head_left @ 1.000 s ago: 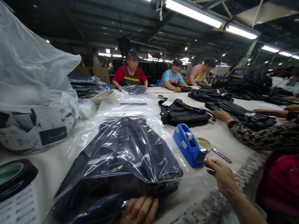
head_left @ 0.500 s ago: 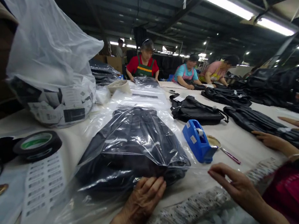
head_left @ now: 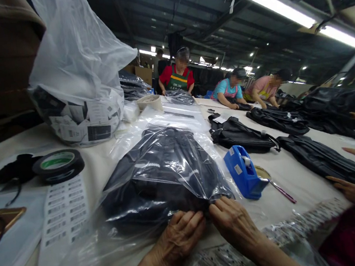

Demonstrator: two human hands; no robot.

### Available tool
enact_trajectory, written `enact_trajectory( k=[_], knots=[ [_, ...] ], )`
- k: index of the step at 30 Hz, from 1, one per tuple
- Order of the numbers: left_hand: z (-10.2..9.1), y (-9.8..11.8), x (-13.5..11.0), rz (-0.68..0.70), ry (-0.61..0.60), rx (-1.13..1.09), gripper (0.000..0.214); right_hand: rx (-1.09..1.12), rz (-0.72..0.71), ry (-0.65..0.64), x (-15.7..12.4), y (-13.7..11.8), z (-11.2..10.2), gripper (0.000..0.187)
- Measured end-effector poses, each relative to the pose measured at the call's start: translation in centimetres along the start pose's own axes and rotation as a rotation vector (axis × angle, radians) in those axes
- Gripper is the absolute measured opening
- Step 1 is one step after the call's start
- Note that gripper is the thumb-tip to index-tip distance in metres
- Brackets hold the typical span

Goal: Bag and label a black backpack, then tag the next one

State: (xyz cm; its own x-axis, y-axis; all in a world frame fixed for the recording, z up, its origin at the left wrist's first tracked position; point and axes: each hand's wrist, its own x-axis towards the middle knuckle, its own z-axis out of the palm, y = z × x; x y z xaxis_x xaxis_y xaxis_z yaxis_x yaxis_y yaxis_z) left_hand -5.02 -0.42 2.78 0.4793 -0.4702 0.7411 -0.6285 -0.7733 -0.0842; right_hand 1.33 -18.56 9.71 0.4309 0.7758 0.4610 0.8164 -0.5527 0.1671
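A black bag [head_left: 172, 186] lies inside a clear plastic bag [head_left: 120, 172] in front of me; what kind of bag it is, the shiny film makes hard to see. My left hand [head_left: 181, 240] has its fingers curled over the near edge of the plastic, low at the middle. Close beside it, my right hand [head_left: 234, 222] pinches the plastic at the near right corner. Both sets of fingertips are partly hidden against the film and the black material. A blue tape dispenser [head_left: 243, 174] stands just beyond my right hand.
On the left are a roll of black tape [head_left: 58, 166], a barcode label sheet [head_left: 64, 210], a phone [head_left: 2, 226] and a large plastic sack of tags [head_left: 82, 115]. Black bags [head_left: 242, 135] lie at the right, where a co-worker's hand [head_left: 353, 189] rests. Other people work farther back.
My right hand has come left from beside the tape dispenser to the plastic bag's near edge and closed on it. My left hand stays at that edge. The view has shifted slightly left.
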Motion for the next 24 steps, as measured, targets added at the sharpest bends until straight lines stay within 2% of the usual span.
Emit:
enact_trajectory(
  k=[3,8,13,24],
  knots=[
    [0.17,-0.05,-0.06,-0.008,0.02,-0.014,0.038,-0.001,0.044,0.039,0.05,-0.2,0.71,0.028],
    [0.18,-0.1,-0.06,-0.001,-0.024,0.024,0.037,-0.007,0.113,0.108,0.16,-0.5,1.14,0.035],
    [0.38,-0.11,0.1,0.014,0.026,0.007,0.034,-0.041,0.186,0.127,0.21,-0.65,0.98,0.035],
    [0.56,-0.07,0.06,0.045,0.033,0.022,0.028,-0.072,0.196,0.109,0.09,-0.5,1.14,0.029]
  ],
)
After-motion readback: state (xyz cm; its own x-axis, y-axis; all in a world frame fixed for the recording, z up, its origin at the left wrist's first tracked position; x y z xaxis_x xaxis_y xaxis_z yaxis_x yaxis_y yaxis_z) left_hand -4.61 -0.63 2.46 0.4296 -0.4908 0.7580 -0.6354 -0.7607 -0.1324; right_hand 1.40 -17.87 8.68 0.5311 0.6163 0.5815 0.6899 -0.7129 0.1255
